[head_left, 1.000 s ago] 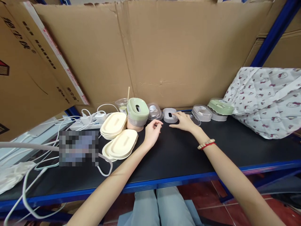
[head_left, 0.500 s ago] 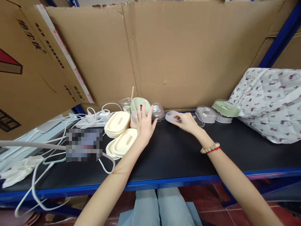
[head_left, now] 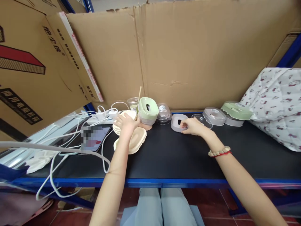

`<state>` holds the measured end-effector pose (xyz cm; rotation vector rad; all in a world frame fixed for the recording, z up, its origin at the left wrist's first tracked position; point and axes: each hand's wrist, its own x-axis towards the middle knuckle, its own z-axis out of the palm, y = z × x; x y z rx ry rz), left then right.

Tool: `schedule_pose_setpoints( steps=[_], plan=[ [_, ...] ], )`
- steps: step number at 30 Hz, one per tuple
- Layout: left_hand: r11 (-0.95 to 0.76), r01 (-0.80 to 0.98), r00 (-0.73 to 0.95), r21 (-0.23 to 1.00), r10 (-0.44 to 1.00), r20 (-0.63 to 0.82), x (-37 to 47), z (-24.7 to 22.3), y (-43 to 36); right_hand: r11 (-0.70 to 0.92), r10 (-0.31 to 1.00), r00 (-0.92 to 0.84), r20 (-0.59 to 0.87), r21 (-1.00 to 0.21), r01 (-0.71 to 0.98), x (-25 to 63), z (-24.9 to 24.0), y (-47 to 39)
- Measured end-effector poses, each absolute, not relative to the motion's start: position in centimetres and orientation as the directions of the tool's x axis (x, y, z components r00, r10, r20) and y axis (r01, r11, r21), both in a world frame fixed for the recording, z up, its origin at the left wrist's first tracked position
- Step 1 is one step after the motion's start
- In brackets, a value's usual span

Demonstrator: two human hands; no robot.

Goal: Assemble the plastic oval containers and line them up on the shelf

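Note:
My left hand (head_left: pixel 128 123) lies over the upper stack of cream oval plastic pieces (head_left: pixel 129 114), fingers spread. Below it is a second pile of cream oval pieces (head_left: pixel 136 140), partly hidden by my wrist. My right hand (head_left: pixel 193 126) is closed, thumb and fingertips at the right rim of a light grey oval plastic shell (head_left: pixel 175 125) with a dark slot in it. Just right of my left hand stands a stack of green shells (head_left: pixel 152 108), also slotted, above a paler piece. Beside that are clear domed lids (head_left: pixel 164 113).
A clear oval lid (head_left: pixel 202 120) lies behind my right hand. Grey lidded boxes (head_left: pixel 214 116) and a green one (head_left: pixel 236 110) stand to the right, near a patterned cloth (head_left: pixel 279 106). White cables (head_left: pixel 70 145) and a tablet (head_left: pixel 100 138) occupy the left. Cardboard (head_left: pixel 199 56) walls the back.
My left hand has moved left, from in front of the green shells onto the cream stack. The grey shell now shows its slot, with my right hand still at its rim. The view has shifted left.

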<state>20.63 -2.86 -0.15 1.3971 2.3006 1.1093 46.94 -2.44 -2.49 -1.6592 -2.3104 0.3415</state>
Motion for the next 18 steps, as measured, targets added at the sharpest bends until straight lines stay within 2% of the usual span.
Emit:
schedule_pose_setpoints(
  steps=[6, 8, 11, 14, 16, 18],
  plan=[
    [0.285, 0.524, -0.589, 0.803, 0.802, 0.1, 19.4, -0.1, -2.7, 0.304, 0.941, -0.338, -0.012, -0.406, 0.862, 46.9, -2.6, -2.5],
    [0.278, 0.548, -0.616, 0.789, 0.772, 0.156, 19.3, 0.2, -3.0, 0.301, 0.939, -0.343, -0.027, -0.418, 0.857, 47.0, -2.6, -2.5],
    [0.195, 0.619, -0.633, 0.761, 0.697, 0.336, 19.4, 1.0, -3.7, 0.289, 0.935, -0.349, -0.064, -0.435, 0.853, 47.1, -2.5, -2.6],
    [0.008, 0.638, -0.679, 0.77, 0.477, 0.558, 20.3, 1.6, -4.5, 0.299, 0.918, -0.385, -0.099, -0.467, 0.832, 47.2, -2.0, -2.8],
    [-0.216, 0.67, -0.628, 0.71, 0.345, 0.697, 21.4, 1.6, -4.7, 0.321, 0.916, -0.399, -0.053, -0.501, 0.804, 47.3, -1.6, -3.0],
    [-0.446, 0.634, -0.508, 0.632, 0.376, 0.775, 22.8, 0.8, -4.7, 0.34, 0.927, -0.368, 0.067, -0.56, 0.756, 47.3, -1.2, -3.2]
  ],
)
